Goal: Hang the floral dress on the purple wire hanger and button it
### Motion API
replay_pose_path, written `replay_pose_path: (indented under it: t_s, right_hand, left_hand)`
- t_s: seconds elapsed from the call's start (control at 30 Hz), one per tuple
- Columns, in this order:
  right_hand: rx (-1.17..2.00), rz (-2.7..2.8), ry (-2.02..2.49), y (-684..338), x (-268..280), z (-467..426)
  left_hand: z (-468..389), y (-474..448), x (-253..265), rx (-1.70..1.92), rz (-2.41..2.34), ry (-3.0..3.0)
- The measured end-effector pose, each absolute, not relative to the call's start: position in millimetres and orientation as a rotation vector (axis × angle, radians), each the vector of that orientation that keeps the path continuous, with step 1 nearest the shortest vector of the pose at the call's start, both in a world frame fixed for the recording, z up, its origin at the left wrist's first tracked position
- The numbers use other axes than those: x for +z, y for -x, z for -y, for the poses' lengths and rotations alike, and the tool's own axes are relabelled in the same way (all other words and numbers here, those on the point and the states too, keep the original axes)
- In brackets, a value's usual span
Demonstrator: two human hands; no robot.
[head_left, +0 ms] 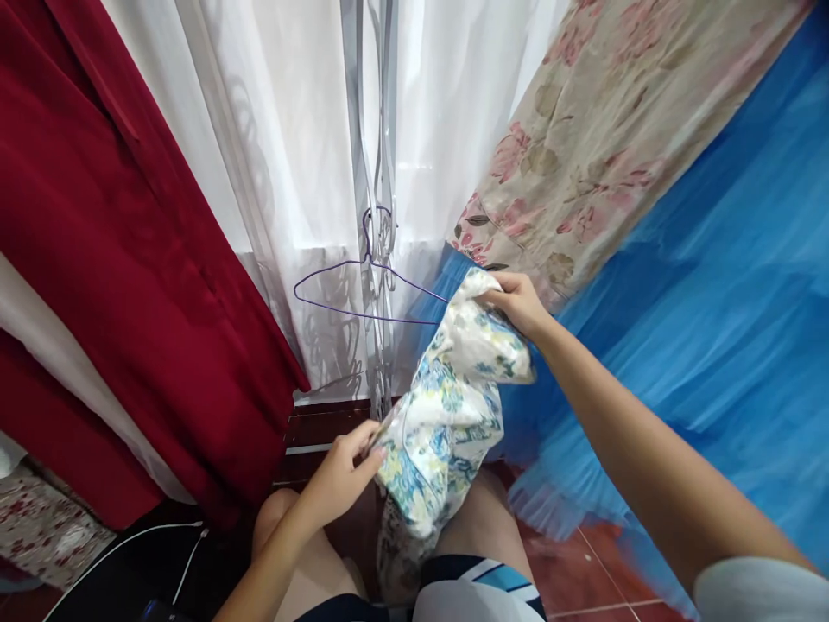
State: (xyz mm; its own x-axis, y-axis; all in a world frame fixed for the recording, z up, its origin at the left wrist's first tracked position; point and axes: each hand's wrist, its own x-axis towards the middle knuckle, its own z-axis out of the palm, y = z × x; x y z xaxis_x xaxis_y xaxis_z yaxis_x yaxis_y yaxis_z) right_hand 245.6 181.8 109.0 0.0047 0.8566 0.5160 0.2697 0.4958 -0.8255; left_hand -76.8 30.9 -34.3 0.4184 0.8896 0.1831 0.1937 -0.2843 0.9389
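A white garment with a blue, green and yellow floral print (446, 406) hangs in loose folds over my lap. My right hand (515, 302) pinches its upper edge near the waist-height blue tulle. Lower on the left, my left hand (353, 462) has thumb and fingers closed on the garment's side edge. A thin purple wire hanger (337, 308) hangs just beyond the garment, its right end hidden behind the cloth. Whether the garment touches the hanger, I cannot tell.
Several more hangers (382, 233) hang in a vertical chain before white curtains (291, 130). Red drapes (142, 259) stand left. Floral fabric (583, 155) and a blue tulle skirt (686, 285) hang right. A white cable (129, 533) lies on a black surface at lower left, above red floor tiles (583, 570).
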Motion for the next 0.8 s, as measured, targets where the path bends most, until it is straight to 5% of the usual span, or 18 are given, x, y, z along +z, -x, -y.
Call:
replay_pose_path:
  t_s: [0.27,0.5,0.8]
  right_hand:
    - [1.323,1.568,1.002,-186.8,120.7,-232.9]
    - [1.501,1.650,0.947,-187.0,117.2,-213.5]
    - [1.597,1.473,1.054,-191.7,127.2,-206.0]
  left_hand:
    - [-107.1,163.5,2.4,1.148,-1.388,-2.446]
    - [-196.1,223.6,-16.2,0.997,-1.755,-2.317]
    - [-258.3,204.7,87.7,1.381,-1.722,-2.313]
